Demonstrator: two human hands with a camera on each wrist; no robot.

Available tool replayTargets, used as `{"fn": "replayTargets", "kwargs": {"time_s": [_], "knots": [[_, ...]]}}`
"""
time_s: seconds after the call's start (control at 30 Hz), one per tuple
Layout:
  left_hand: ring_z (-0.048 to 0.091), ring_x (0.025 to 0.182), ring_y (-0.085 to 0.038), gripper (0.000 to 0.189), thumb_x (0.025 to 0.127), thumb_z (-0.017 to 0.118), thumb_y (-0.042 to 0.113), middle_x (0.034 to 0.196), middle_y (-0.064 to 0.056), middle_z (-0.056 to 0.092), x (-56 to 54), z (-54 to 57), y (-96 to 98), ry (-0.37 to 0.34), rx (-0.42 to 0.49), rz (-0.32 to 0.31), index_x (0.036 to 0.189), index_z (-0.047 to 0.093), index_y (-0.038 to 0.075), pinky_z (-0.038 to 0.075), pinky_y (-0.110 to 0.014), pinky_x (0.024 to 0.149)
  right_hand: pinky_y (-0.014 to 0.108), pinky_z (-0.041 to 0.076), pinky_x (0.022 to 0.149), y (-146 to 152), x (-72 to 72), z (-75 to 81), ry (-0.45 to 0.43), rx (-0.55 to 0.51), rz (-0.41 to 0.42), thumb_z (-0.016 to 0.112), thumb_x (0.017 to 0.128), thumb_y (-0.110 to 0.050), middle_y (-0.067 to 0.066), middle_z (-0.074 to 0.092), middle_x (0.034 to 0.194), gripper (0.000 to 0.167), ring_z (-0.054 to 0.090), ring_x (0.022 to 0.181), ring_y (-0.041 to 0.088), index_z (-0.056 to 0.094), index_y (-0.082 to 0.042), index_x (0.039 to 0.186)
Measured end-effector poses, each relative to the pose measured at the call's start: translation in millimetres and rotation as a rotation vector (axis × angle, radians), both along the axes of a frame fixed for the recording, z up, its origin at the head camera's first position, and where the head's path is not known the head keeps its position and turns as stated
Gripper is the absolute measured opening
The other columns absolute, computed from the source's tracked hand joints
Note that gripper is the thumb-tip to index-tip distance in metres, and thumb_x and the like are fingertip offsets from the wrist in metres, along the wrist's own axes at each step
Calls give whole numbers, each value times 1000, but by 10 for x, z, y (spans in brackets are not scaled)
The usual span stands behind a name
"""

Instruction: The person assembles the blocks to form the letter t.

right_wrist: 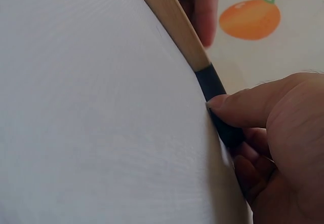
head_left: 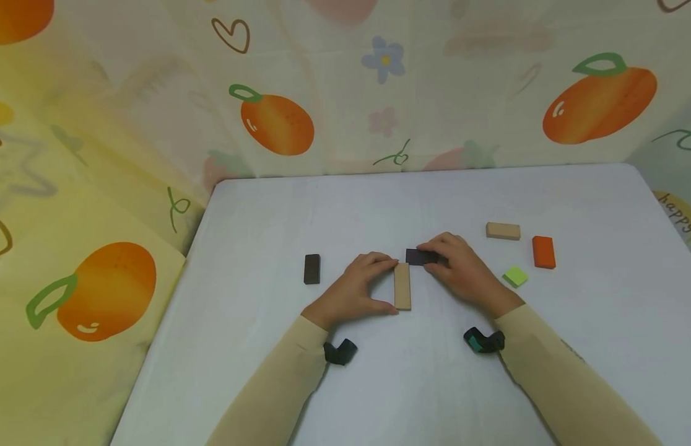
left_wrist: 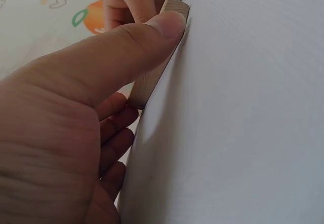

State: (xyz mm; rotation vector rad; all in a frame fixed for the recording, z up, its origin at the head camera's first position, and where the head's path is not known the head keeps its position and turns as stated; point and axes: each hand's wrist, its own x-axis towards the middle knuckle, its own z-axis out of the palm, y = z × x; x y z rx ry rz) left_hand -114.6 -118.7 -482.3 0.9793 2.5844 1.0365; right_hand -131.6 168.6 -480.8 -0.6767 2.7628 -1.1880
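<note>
— Head view: what do you hold?
— Your left hand (head_left: 356,286) pinches the tan block (head_left: 402,290) end to end; your right hand (head_left: 469,271) pinches the black block (head_left: 415,257) beside the tan block's far end, both on the table (head_left: 384,390).
— Left wrist view?
— Your thumb lies on the tan block's near end, fingertips at its far end.
— Right wrist view?
— You clamp the black block, which looks to touch the tan block.
</note>
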Motion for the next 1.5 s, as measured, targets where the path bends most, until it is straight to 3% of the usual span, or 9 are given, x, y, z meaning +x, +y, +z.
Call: {"fn": "replayTargets", "kwargs": {"time_s": [1.17,1.5], "knots": [[44,145,-21,94,82,101,36,154,-2,54,-5,2,4,-1,-2,3,159,55,10,36,-40,120,55,42,101,10,5,-42,8,-75,39,73,104,-3,10,62,127,38,53,123,34,73,-8,142],[44,146,-10,83,89,94,38,152,6,56,-3,13,-25,-82,144,51,159,57,13,36,-40,120,56,42,102,13,6,-57,5,-77,31,74,104,-3,10,62,128,38,52,125,34,73,-9,142]]}}
